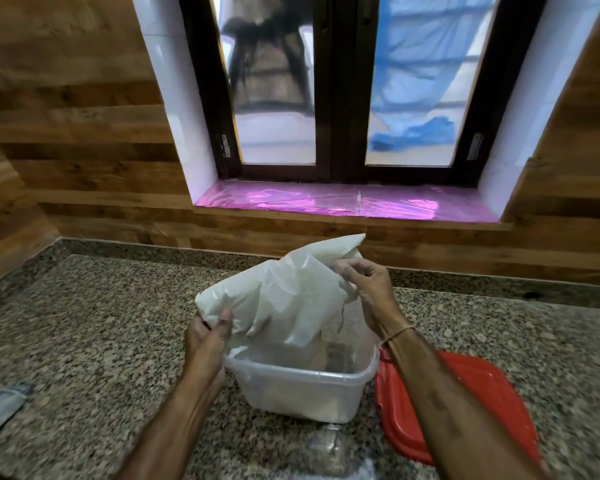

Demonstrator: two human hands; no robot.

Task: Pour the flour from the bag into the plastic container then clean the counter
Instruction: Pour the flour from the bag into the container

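A clear plastic bag of white flour [284, 292] is held tilted above a translucent plastic container [302, 389] on the speckled granite counter [111, 334]. The bag's open end hangs down into the container. My left hand [207, 337] grips the bag's lower left corner. My right hand [364, 289] pinches the bag's upper right part, near its raised end. Some flour shows through the container's wall at the bottom.
A red container lid [465, 407] lies flat on the counter to the right of the container, under my right forearm. A folded grey cloth [2, 410] lies at the counter's left edge. A wood-panelled wall and a window sill [326, 202] stand behind.
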